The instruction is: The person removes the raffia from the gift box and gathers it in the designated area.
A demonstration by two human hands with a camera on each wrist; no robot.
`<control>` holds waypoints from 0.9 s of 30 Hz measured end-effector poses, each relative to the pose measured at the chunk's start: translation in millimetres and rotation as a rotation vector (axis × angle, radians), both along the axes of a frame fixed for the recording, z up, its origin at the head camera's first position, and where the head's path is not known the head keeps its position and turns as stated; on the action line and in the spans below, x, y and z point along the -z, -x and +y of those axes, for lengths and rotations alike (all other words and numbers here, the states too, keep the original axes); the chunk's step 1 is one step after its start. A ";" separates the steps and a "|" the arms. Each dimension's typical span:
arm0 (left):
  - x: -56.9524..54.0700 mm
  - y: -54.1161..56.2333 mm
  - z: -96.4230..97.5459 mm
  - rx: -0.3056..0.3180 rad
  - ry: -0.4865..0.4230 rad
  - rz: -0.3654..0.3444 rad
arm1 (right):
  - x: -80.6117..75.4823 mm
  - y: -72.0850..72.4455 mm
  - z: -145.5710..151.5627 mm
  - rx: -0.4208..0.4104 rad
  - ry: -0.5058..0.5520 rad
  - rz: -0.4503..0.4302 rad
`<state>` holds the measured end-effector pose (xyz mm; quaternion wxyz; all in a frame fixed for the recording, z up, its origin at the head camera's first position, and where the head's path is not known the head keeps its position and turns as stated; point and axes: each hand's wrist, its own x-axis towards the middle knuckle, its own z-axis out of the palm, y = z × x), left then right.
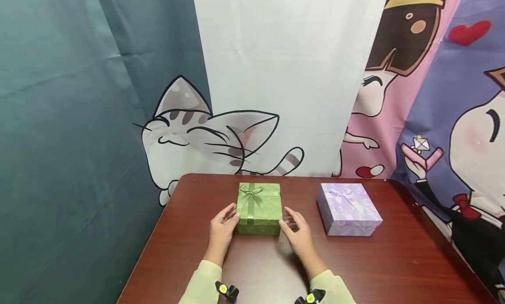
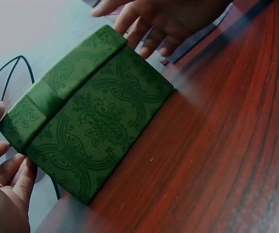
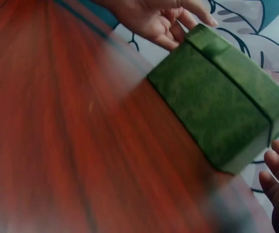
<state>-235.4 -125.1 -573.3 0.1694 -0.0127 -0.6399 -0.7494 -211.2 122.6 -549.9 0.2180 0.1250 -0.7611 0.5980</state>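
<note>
On the far part of the counter (image 1: pixel 185 251), left of the lilac box (image 1: pixel 349 209), the green box (image 1: pixel 259 207) sits between my relaxed left hand (image 1: pixel 222 229), touching its side, and my loosely spread right hand (image 1: pixel 298 234), gripping nothing, so I'm probably taking hold, with firmer contact needed next.

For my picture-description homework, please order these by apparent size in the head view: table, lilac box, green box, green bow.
1. Table
2. Lilac box and green box: too alike to rank
3. Green bow

The sleeves (image 1: pixel 202 283) are pale yellow-green; black wrist devices (image 1: pixel 233 292) bear yellow spots (image 1: pixel 223 289).
</note>
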 end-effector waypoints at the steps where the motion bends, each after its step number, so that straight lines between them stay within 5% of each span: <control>1: -0.3 -0.6 0.3 -0.017 0.016 -0.017 | -0.5 1.1 -3.9 -0.003 0.016 -0.016; 5: -0.6 -3.1 0.9 -0.048 0.061 -0.050 | -2.4 3.6 -12.3 0.016 0.057 -0.055; 12: -2.0 -0.5 0.9 -0.030 0.052 -0.007 | -9.6 3.6 -13.3 0.021 0.120 -0.143; 27: -4.5 -0.6 0.4 -0.002 0.038 0.078 | -15.1 3.1 -12.1 0.005 0.123 -0.129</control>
